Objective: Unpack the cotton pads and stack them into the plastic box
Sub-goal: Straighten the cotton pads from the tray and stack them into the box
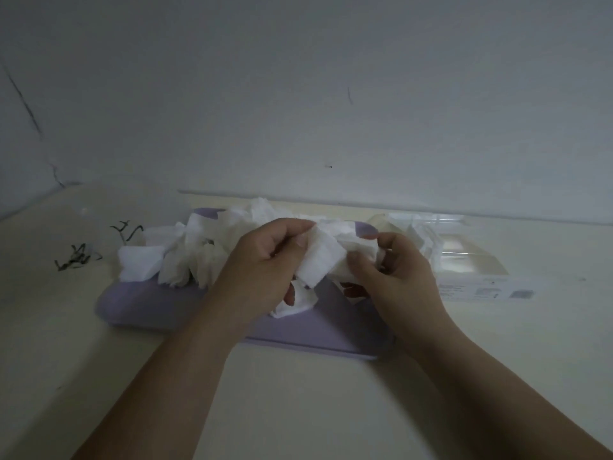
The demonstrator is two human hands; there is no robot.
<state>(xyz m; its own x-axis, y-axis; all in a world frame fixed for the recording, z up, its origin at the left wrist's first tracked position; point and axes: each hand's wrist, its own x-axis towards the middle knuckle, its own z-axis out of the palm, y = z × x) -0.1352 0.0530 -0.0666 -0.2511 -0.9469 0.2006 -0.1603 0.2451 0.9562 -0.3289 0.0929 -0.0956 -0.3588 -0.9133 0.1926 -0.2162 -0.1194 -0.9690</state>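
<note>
Curled fingers [288,229] of left hand [262,263] and right hand [396,270] pinch cotton pads [320,262]

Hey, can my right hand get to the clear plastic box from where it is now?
Probably yes. The clear plastic box sits just right of the right hand with nothing between them, though that hand is pinching cotton pads together with the left hand.

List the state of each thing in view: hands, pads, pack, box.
cotton pads: loose, jumbled heap on lilac pack
lilac pack: lying flat on table, under the heap
left hand: grips held pad, thumb on top
right hand: pinches cotton pads beside it
plastic box: clear, right of pack; lid unclear
</note>
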